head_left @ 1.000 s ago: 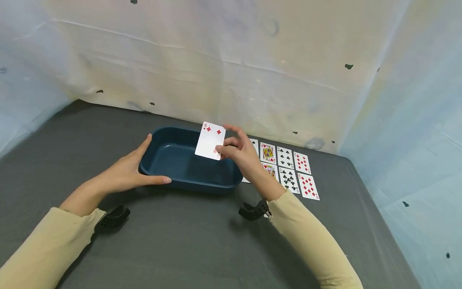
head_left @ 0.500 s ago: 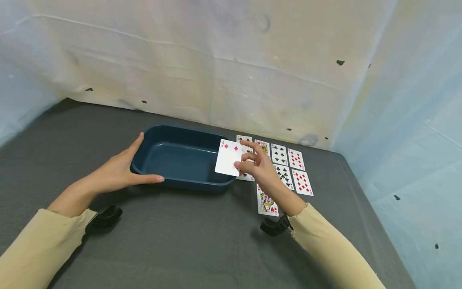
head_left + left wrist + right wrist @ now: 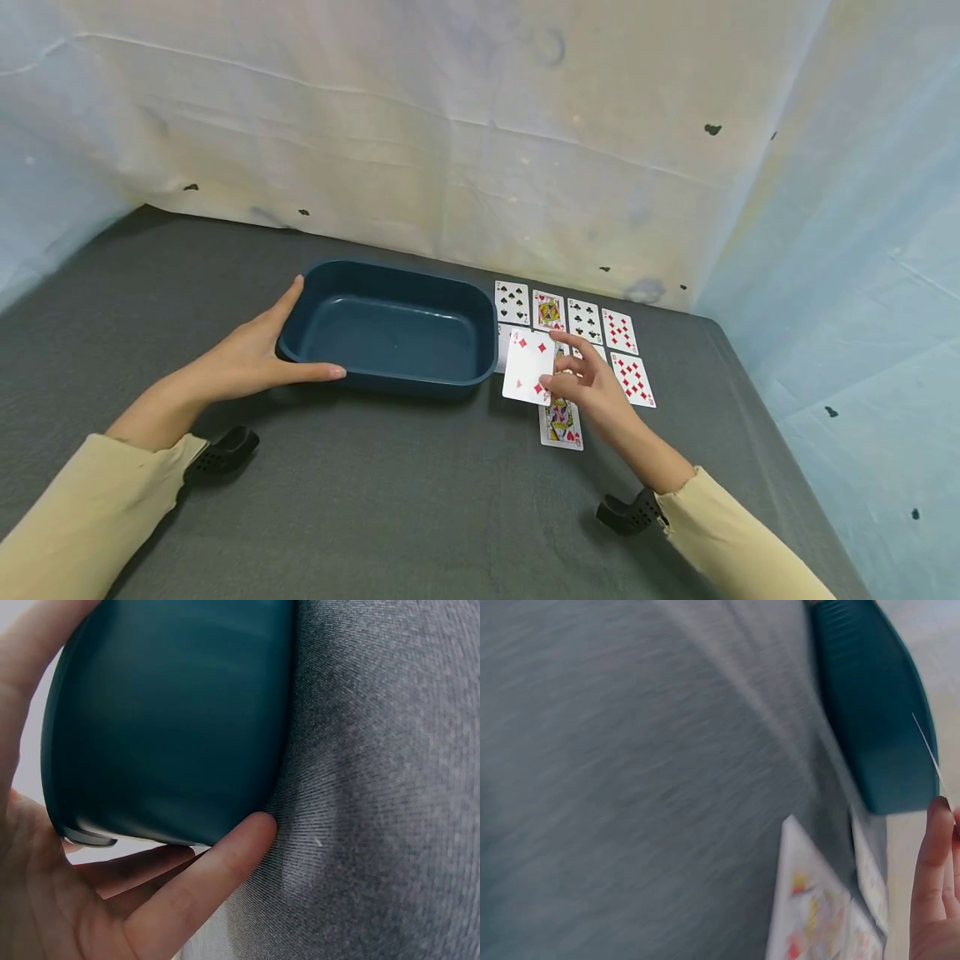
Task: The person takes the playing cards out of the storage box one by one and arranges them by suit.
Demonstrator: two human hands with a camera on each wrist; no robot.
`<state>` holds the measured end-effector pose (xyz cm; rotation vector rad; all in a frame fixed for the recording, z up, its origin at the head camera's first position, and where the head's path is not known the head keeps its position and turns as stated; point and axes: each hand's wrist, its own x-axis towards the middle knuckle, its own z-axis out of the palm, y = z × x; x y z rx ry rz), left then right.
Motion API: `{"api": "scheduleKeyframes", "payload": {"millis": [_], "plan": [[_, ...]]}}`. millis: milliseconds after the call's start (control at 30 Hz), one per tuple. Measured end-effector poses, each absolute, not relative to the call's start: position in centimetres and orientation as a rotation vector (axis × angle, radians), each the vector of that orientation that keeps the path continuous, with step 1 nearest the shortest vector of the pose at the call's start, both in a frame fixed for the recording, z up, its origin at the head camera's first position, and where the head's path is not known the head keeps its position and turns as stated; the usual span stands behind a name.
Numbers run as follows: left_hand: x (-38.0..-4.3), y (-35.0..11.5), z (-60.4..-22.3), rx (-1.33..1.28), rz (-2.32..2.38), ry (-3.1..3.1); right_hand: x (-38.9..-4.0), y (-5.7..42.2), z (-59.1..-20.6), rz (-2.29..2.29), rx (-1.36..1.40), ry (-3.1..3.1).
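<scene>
My left hand (image 3: 238,358) grips the left end of a dark blue plastic bin (image 3: 408,385), thumb along its front wall and fingers at the far side. In the left wrist view, fingers (image 3: 217,877) wrap under the corner of the bin (image 3: 172,720). My right hand (image 3: 592,387) pinches a four of diamonds playing card (image 3: 527,362) by its right edge, above the laid-out cards right of the bin. It hides parts of the cards beneath. Seen from the right wrist, this card (image 3: 928,750) is edge-on.
Face-up cards lie in columns right of the bin: a seven of spades (image 3: 512,302), a red face card (image 3: 549,312), a clubs card (image 3: 584,321) and diamonds cards (image 3: 632,380). A heart face card (image 3: 561,426) lies nearest me. A draped cloth wall (image 3: 420,125) stands behind.
My right hand has carried the four of diamonds rightward and nearer, from over the bin to over the cards. The left hand keeps its hold on the bin.
</scene>
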<state>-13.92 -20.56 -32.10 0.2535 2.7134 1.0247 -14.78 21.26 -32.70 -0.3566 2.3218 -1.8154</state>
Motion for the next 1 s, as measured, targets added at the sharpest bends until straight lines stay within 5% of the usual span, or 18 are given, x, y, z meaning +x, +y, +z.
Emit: {"api": "scheduleKeyframes", "payload": {"millis": [1000], "plan": [[-13.9,-20.9,-32.4,0.252,1.029,2.715,-9.9,30.7,-35.4,-1.57,-0.108,2.654]]}}
